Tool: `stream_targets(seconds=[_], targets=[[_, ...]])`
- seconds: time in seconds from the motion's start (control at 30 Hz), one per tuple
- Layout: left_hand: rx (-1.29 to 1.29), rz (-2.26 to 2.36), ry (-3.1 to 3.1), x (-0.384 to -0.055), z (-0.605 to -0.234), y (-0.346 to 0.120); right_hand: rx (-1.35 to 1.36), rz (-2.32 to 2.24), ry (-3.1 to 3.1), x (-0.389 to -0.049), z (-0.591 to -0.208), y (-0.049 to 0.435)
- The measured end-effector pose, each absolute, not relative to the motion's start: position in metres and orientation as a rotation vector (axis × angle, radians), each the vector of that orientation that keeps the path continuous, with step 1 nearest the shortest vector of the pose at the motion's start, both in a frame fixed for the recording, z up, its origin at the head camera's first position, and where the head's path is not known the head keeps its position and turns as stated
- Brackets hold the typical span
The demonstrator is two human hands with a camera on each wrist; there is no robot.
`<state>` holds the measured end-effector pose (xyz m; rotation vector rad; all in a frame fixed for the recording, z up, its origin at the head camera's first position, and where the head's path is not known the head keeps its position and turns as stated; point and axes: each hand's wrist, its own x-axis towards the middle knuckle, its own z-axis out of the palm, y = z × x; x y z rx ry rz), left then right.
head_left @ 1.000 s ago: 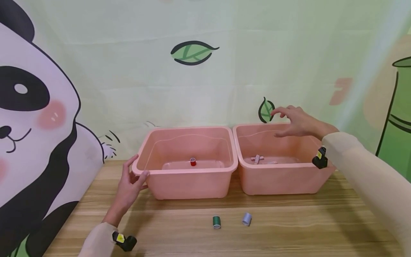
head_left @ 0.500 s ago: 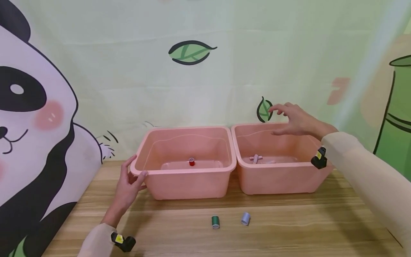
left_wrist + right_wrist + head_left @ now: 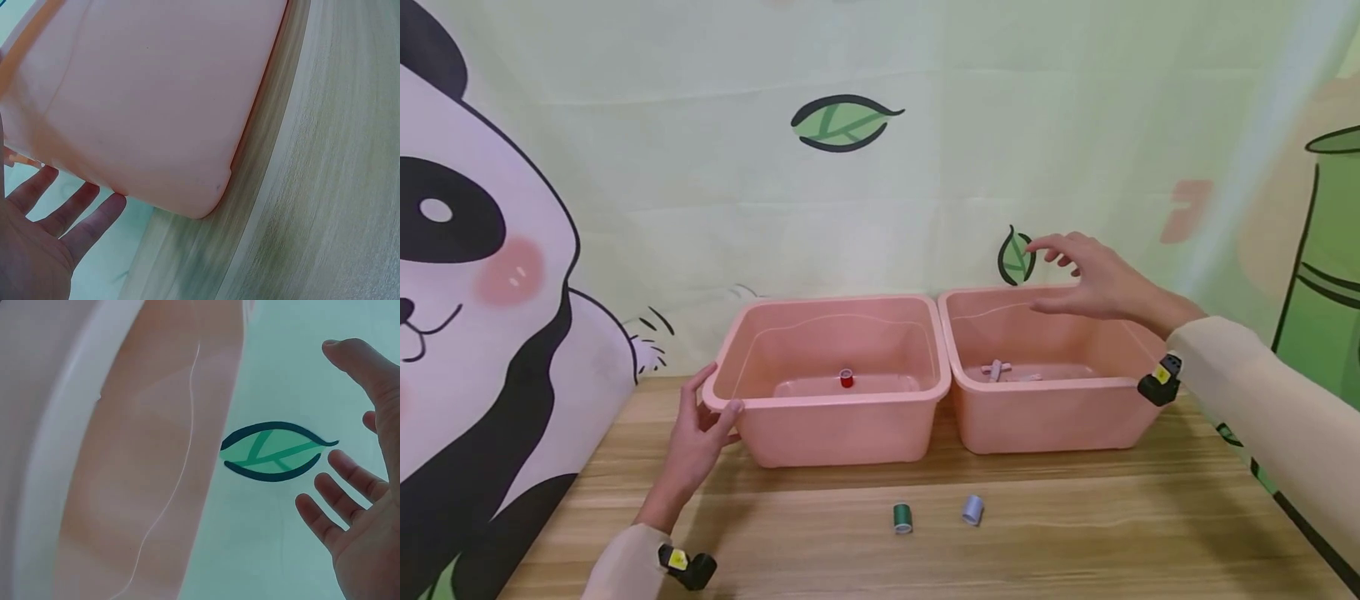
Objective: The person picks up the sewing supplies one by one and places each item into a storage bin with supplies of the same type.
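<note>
The left hand (image 3: 692,450) spanned the front left corner of a rectangular pink plastic bin (image 3: 842,435), its fingers spread, nearly straight and touching the outer side; light, even pressure there seemed best, lest the bin tip or slide. Inside it sat a small red cylindrical spool (image 3: 846,380). On the wood-grained tabletop (image 3: 760,533) in front lay a green cylindrical spool (image 3: 902,519) and, to its right, a pale-blue cylindrical spool (image 3: 973,511). Just beside the first bin, a second pink plastic bin (image 3: 1048,421) contained pale-pink stick-like pieces (image 3: 996,370). Above it, the right hand (image 3: 1101,282) hung loosely curved, thumb apart, holding nothing.

Pale pieces (image 3: 996,372) partly behind bin rim (image 3: 1052,384)
</note>
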<state>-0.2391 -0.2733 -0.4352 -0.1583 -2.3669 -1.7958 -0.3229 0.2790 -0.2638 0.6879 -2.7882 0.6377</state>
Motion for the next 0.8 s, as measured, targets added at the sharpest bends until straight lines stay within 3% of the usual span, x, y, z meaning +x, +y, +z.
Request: stream_targets(seconds=[0.8], targets=[[-0.17, -1.784, -2.368, -0.238, -0.436, -0.274, 0.844, 0.735, -2.644, -0.282, -0.28, 0.275]])
